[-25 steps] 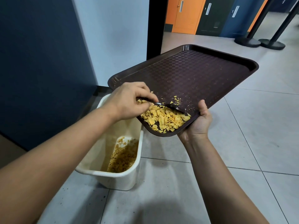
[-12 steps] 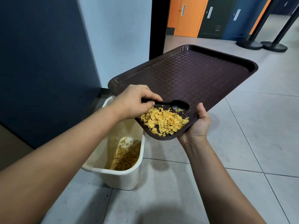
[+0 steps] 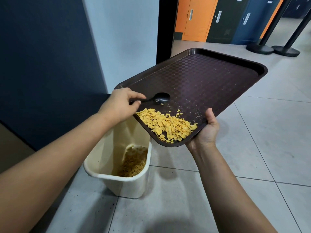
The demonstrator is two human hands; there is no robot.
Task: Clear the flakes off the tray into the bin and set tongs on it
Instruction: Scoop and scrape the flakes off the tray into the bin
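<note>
A dark brown tray (image 3: pixel 210 78) is tilted with its near corner down over a cream bin (image 3: pixel 117 180). My right hand (image 3: pixel 206 132) grips the tray's near right edge, thumb on the rim. A heap of yellow flakes (image 3: pixel 168 126) lies in the tray's low corner. My left hand (image 3: pixel 122 104) pinches the handle of a black spoon (image 3: pixel 159 98), whose bowl rests on the tray above the flakes. Inside the bin lie more flakes (image 3: pixel 133 163). No tongs are in view.
A dark blue wall (image 3: pixel 42 64) and a pale wall stand to the left behind the bin. Grey floor tiles (image 3: pixel 269 148) spread to the right. Two black stanchion bases (image 3: pixel 272 48) and coloured lockers (image 3: pixel 218 17) are far back.
My left hand has drawn the spoon up the tray, away from the flakes. The flake heap has spread slightly in the low corner.
</note>
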